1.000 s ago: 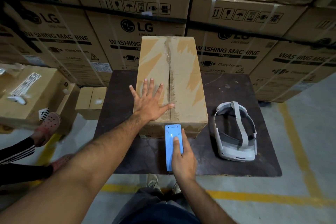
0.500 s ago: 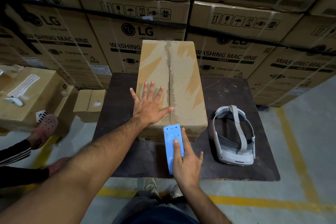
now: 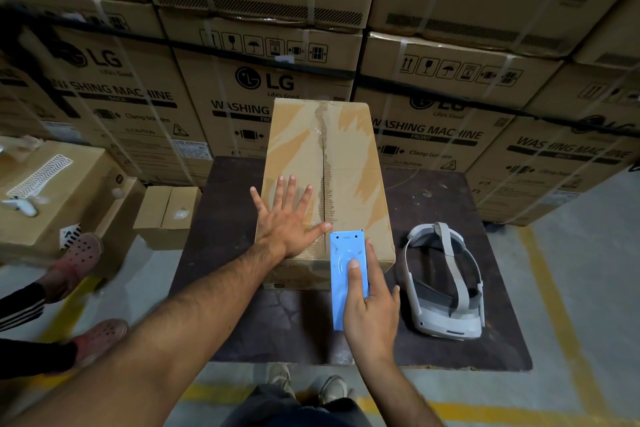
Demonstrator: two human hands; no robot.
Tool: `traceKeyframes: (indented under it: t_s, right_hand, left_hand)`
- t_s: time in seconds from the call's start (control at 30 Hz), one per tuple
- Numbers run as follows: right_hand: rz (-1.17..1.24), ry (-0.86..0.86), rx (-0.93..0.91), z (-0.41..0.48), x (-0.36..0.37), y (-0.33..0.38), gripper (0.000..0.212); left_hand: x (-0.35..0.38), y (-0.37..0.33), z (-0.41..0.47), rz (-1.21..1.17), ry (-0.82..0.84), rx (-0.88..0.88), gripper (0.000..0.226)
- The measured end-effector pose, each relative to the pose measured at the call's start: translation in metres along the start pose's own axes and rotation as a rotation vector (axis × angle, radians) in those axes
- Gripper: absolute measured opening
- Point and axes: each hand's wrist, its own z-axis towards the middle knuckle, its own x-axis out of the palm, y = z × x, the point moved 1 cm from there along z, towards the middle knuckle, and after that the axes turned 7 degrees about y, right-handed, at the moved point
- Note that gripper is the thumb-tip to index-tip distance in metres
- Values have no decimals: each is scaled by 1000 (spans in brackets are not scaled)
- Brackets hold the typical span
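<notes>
- Stacked cartons [image 3: 263, 80] at the far side read "LG", "WASHING MACHINE", "FRONT", "Clamp bottom" and "DO NOT TRUCK HERE".
- The small mark on the top end of the blue flat tool [image 3: 346, 250] is unreadable, and its near end is hidden under the right hand [image 3: 372, 315].
- The taped cardboard box [image 3: 349, 166] is plain brown and stands on a dark board [image 3: 433, 191], with a white headset [image 3: 446, 288] to its right.
- The left hand [image 3: 287, 222] lies flat on the box top, fingers spread.
- The right hand grips the tool, forefinger along its face, tip at the box's near edge.

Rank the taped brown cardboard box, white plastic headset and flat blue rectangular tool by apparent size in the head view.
Largest: taped brown cardboard box
white plastic headset
flat blue rectangular tool, held nearer the camera
</notes>
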Motion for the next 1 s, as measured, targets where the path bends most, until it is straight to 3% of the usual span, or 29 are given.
traceKeyframes:
  t_s: [0.53,0.63,0.77,1.0]
  right_hand:
    - [104,-50,-111,74,18,46,48]
    - [120,-41,-126,82,18,56,48]
    - [130,-55,-138,95,20,64,47]
    - [183,-58,-204,108,26,71,52]
  left_hand:
    - [-5,6,-6,-161,-67,90,68]
    - [-11,11,-21,-217,-25,210,86]
    - [-6,5,-45,-72,-8,288,124]
    - [10,-1,-44,61,-47,239,132]
